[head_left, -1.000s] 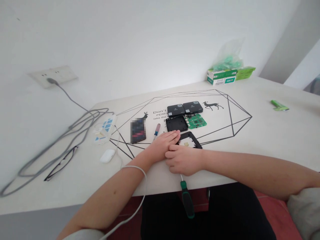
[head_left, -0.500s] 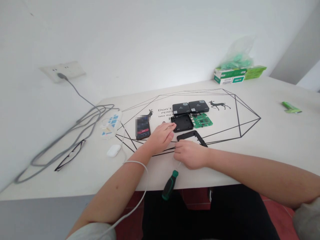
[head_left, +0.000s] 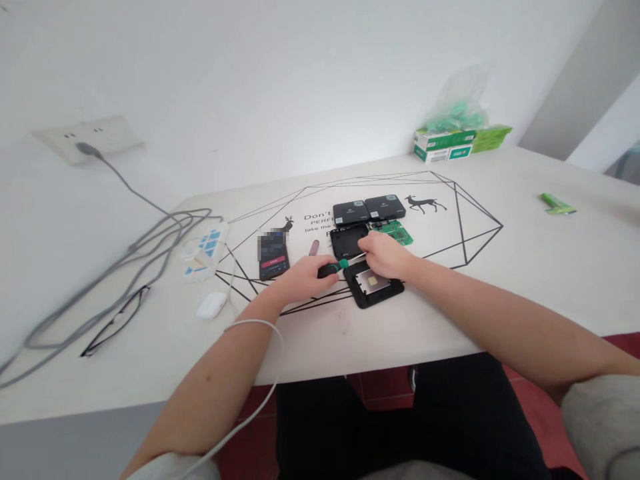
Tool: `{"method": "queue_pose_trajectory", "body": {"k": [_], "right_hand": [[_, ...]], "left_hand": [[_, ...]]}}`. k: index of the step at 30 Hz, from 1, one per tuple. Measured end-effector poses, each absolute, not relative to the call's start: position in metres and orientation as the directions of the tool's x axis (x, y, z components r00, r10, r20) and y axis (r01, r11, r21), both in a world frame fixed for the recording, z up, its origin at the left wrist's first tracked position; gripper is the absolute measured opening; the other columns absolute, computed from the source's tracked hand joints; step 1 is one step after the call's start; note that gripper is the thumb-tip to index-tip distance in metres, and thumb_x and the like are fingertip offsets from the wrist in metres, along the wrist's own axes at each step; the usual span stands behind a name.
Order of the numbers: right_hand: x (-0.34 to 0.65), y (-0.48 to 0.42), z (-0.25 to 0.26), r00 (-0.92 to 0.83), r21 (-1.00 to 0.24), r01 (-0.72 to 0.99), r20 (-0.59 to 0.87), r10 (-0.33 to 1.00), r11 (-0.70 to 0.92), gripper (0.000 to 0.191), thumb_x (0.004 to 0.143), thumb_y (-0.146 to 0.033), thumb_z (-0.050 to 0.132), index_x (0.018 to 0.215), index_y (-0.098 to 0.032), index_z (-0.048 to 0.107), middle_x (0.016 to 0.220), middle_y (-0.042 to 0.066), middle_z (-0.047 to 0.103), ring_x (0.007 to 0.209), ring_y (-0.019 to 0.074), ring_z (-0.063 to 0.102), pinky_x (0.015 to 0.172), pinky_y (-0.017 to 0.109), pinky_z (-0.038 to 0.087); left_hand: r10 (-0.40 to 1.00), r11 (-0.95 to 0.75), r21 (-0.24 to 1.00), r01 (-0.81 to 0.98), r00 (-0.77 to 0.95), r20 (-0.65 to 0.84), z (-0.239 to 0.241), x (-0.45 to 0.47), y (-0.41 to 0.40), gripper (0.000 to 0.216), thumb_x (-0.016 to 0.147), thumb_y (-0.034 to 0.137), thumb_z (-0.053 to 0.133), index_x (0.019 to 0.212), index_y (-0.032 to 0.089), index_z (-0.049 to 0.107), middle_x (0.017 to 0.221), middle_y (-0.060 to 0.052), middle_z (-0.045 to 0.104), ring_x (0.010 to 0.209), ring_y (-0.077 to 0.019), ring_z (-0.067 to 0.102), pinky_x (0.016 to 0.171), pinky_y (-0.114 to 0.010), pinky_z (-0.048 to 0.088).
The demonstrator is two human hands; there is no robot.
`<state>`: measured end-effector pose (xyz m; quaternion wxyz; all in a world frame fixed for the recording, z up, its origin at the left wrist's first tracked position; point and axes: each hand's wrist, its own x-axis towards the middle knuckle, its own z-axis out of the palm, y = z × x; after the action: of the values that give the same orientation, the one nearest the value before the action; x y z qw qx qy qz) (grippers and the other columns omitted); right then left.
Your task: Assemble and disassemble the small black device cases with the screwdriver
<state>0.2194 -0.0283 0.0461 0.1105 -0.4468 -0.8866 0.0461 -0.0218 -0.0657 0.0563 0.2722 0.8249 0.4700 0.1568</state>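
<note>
Left hand [head_left: 306, 277] gripping screwdriver [head_left: 329, 270] by handle, right hand [head_left: 386, 255] pinching its shaft; case [head_left: 396, 289] with plate [head_left: 376, 279] lying near front edge of bench [head_left: 310, 347].

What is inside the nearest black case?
The case holds a silvery plate bearing a yellowish square. The right hand hides its far right corner; the plate covers anything beneath.
</note>
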Motion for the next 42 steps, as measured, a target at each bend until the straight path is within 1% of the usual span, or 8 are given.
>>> {"method": "queue_pose_trajectory", "body": {"k": [3,6,9,15,19,23,34,42], "right_hand": [[0.221,-0.032,0.051,-0.618,-0.071,0.74,0.32,0.718,0.668,0.015,0.087,-0.01,0.055,0.093,-0.013,0.07,0.098,0.015,0.073,0.1,0.0299,0.057,0.083,0.038,0.035],[0.217,-0.043,0.055,-0.651,0.033,0.666,0.513,0.559,0.745,0.037,0.096,-0.03,0.063,0.129,-0.014,0.065,0.118,0.015,0.072,0.105,0.0306,0.056,0.088,0.041,0.033],[0.213,-0.049,0.054,-0.657,0.052,0.616,0.585,0.476,0.786,0.038,0.104,-0.038,0.057,0.136,-0.017,0.063,0.103,0.011,0.074,0.097,0.0273,0.056,0.089,0.041,0.033],[0.218,-0.033,0.049,-0.391,-0.475,0.372,0.699,0.598,0.798,0.028,0.103,-0.043,0.059,0.107,-0.018,0.073,0.1,0.009,0.067,0.095,0.0232,0.058,0.083,0.038,0.045],[0.219,-0.029,0.05,-0.286,-0.824,-0.043,0.552,0.783,0.565,0.042,0.095,-0.062,0.065,0.105,-0.021,0.07,0.094,0.003,0.064,0.078,0.0161,0.056,0.073,0.033,0.049],[0.213,-0.037,0.049,-0.409,-0.878,-0.284,0.475,0.779,0.386,0.05,0.087,-0.063,0.077,0.11,-0.022,0.061,0.082,-0.003,0.063,0.067,0.0116,0.056,0.064,0.028,0.051],[0.205,-0.048,0.034,-0.587,-0.95,-0.208,0.312,0.747,0.233,0.038,0.093,-0.05,0.073,0.108,-0.022,0.053,0.084,0.002,0.074,0.075,0.0178,0.075,0.054,0.024,0.054],[0.205,-0.048,0.029,-0.602,-0.949,-0.197,0.315,0.733,0.247,0.042,0.095,-0.059,0.068,0.107,-0.024,0.049,0.084,0.003,0.077,0.065,0.0158,0.068,0.053,0.026,0.053]], "left_hand": [[0.897,-0.41,0.676,0.612,0.404,0.178,0.051,-0.017,-0.065,0.036,0.09,0.047,0.067,0.112,0.019,0.072,0.099,-0.004,0.075,0.09,-0.0225,0.068,0.092,-0.039,0.055],[0.921,-0.386,0.784,0.487,0.26,0.291,0.045,-0.007,-0.069,0.034,0.086,0.044,0.074,0.109,0.02,0.067,0.095,-0.003,0.075,0.08,-0.0192,0.068,0.08,-0.034,0.055],[0.921,-0.387,0.834,0.393,0.114,0.373,0.043,0.003,-0.074,0.033,0.084,0.044,0.079,0.102,0.02,0.065,0.085,-0.001,0.072,0.072,-0.0159,0.064,0.073,-0.03,0.053],[0.853,-0.505,0.847,0.167,0.245,0.46,0.04,-0.002,-0.063,0.062,0.078,0.069,0.08,0.114,0.022,0.059,0.086,-0.002,0.067,0.072,-0.016,0.059,0.068,-0.029,0.05],[0.715,-0.664,0.58,0.472,0.629,0.307,0.036,0.001,-0.067,0.052,0.08,0.062,0.081,0.108,0.021,0.068,0.107,-0.008,0.065,0.099,-0.0245,0.061,0.092,-0.041,0.053],[0.663,-0.726,0.415,0.549,0.72,0.207,0.03,0.016,-0.075,0.044,0.078,0.051,0.084,0.106,0.02,0.068,0.116,-0.01,0.062,0.112,-0.0303,0.059,0.104,-0.048,0.05],[0.639,-0.745,0.443,0.499,0.724,0.259,0.024,0.007,-0.063,0.037,0.08,0.039,0.079,0.111,0.02,0.07,0.131,-0.012,0.064,0.127,-0.034,0.059,0.112,-0.052,0.051],[0.657,-0.702,0.566,0.431,0.699,0.282,0.019,0.01,-0.064,0.008,0.086,0.021,0.064,0.091,0.02,0.07,0.102,-0.006,0.072,0.102,-0.0226,0.07,0.099,-0.041,0.059]]}}
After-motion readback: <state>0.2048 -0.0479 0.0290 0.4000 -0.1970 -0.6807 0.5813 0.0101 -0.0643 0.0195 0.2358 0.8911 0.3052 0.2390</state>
